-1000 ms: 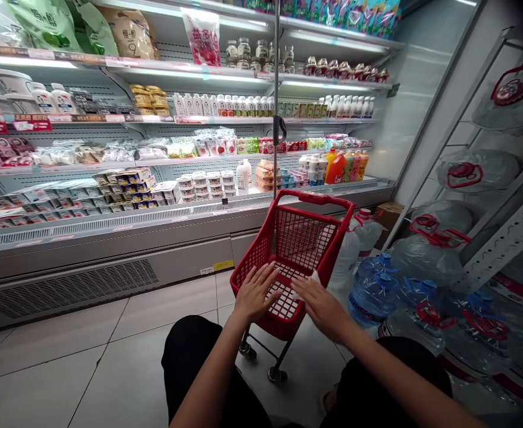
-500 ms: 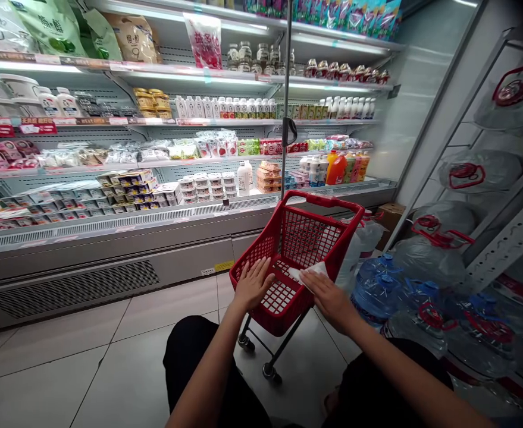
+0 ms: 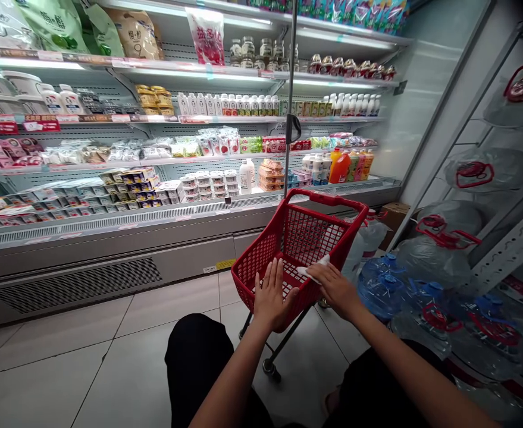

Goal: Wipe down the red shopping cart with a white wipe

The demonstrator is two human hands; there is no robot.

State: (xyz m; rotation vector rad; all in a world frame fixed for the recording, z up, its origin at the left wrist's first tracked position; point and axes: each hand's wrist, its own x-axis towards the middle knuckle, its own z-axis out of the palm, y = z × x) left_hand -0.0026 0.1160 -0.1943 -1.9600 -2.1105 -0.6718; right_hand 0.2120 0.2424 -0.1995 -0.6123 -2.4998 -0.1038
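A red plastic shopping cart on grey legs with casters stands in front of my knees. My left hand lies over the near rim of its basket, fingers outstretched and holding nothing. At the basket's right side rim, my right hand presses a crumpled white cloth or tissue against the red plastic. The fingers of that hand are bent over the cloth, and part of it sticks out beyond them.
An open chilled display case with stocked dairy shelves runs behind the cart. A metal door frame with a handle rises just past it. Large water bottles crowd the right side, beside a white metal rack.
My left hand has slid rightward along the near rim toward its middle. My right hand and the cloth have shifted slightly up and right along the side rim.
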